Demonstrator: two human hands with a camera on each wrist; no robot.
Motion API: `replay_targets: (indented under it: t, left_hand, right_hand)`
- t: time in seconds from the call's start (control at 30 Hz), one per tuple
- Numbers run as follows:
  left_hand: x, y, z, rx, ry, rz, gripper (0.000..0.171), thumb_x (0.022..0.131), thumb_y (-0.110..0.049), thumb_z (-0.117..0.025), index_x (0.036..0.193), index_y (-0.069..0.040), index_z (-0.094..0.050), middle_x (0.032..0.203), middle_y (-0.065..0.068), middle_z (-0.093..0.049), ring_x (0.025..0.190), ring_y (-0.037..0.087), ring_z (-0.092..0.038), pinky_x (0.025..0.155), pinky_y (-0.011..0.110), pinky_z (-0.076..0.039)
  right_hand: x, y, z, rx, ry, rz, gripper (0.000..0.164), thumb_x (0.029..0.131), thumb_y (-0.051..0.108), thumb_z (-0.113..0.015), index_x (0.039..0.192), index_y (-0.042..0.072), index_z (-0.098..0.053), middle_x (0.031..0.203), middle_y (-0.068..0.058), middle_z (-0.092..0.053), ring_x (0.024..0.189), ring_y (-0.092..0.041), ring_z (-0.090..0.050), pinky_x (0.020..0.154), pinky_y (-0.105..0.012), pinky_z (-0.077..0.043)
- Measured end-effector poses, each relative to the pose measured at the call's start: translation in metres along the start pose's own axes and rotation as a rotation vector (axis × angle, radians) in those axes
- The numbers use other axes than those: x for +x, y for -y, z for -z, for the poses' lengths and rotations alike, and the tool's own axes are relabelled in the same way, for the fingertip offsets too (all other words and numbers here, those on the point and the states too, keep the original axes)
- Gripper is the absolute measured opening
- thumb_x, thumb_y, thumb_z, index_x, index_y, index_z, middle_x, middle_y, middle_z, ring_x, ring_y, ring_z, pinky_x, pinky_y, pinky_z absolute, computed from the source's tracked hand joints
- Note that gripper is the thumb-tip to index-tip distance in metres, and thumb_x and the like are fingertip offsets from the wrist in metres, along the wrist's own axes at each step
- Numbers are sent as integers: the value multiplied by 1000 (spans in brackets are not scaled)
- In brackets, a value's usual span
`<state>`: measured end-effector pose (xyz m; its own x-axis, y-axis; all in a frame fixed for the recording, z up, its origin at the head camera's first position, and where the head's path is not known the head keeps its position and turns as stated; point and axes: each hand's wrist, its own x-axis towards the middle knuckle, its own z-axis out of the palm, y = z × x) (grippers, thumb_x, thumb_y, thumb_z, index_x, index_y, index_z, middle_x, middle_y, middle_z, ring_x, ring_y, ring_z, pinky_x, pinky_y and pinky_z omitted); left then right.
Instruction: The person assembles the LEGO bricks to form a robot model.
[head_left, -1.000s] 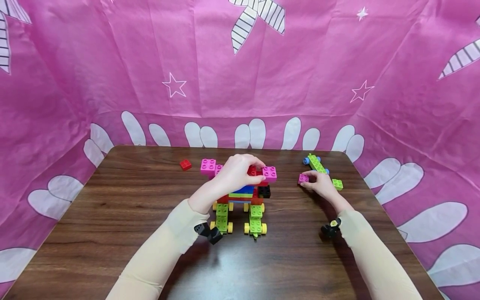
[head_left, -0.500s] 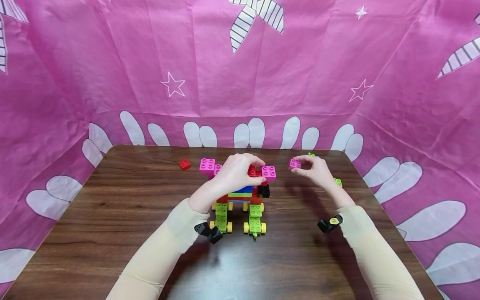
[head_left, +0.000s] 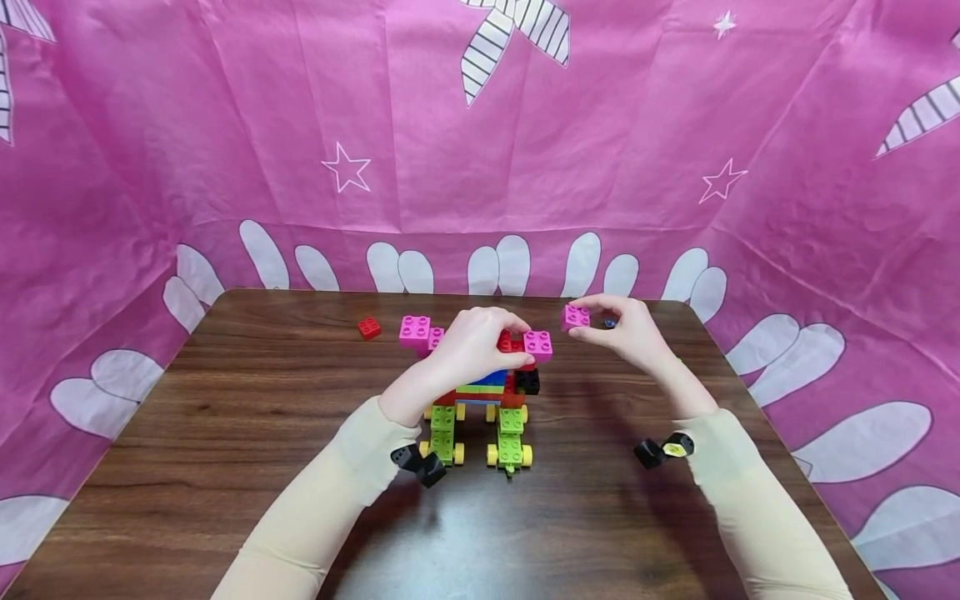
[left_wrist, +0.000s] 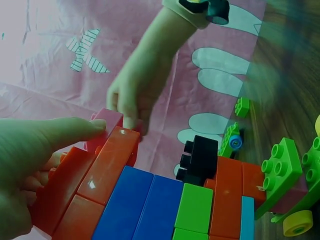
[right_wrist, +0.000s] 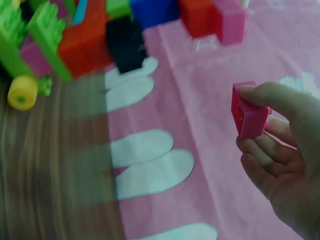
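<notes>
My left hand (head_left: 480, 340) reaches over a model of toy building bricks (head_left: 480, 388) and grips its top, with the thumb on the attached pink brick (left_wrist: 108, 131). Layers of red, blue and green bricks make up the body, with a black brick (head_left: 528, 382) sticking out at the right. Below are green wheeled bases (head_left: 511, 450) with yellow wheels. Raised to the right of the model, my right hand (head_left: 628, 335) pinches a loose pink brick (right_wrist: 250, 111) between thumb and fingers, apart from the model. The left hand hides part of the model's top in the head view.
A red brick (head_left: 369, 327) lies on the wooden table (head_left: 225, 467) at the back left. Beyond the right hand are a green base with blue wheels (left_wrist: 231, 140) and a green brick (left_wrist: 242, 107). Pink cloth (head_left: 525, 167) hangs behind the table and at its sides.
My right hand has lifted the loose pink brick off the table and carried it up and left toward the model. My left hand has stayed on the model.
</notes>
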<state>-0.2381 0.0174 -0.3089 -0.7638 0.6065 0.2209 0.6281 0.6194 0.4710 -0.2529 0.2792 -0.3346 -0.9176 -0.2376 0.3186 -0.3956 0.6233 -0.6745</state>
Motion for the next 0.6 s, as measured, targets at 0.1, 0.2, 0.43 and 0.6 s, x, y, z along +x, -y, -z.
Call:
replay_targets:
  t: [0.1,0.2,0.43,0.6]
  left_hand:
    - [0,0,0,-6,6,4,38,83,-33,-76,114,-12,-71,110,2,-72,103,17,-65,88,32,-51]
    - [1,0,0,-12,9,7,37,83,-33,-76,114,-12,-71,109,2,-72,100,16,-65,86,31,-52]
    - [1,-1,-1,-19,15,19,37,83,-33,-75,114,-12,-71,107,2,-72,99,16,-65,85,30,-52]
    - [2,-1,0,-21,24,35,38,84,-33,-75,115,-12,-70,108,3,-72,101,17,-65,86,30,-53]
  right_hand:
    - [-1,13,1,13,20,28,34,80,19,-79,111,9,-71,106,-7,-71,94,2,-60,85,-21,-49]
    - [-3,24,2,31,35,52,34,80,17,-79,111,10,-71,105,-6,-71,95,2,-60,85,-19,-48]
    - [-5,40,3,34,58,108,33,78,12,-80,110,11,-71,99,-4,-72,92,0,-61,80,-18,-48]
    - [-5,45,2,13,102,163,34,77,13,-81,110,11,-71,97,-1,-73,91,-2,-63,79,-21,-50]
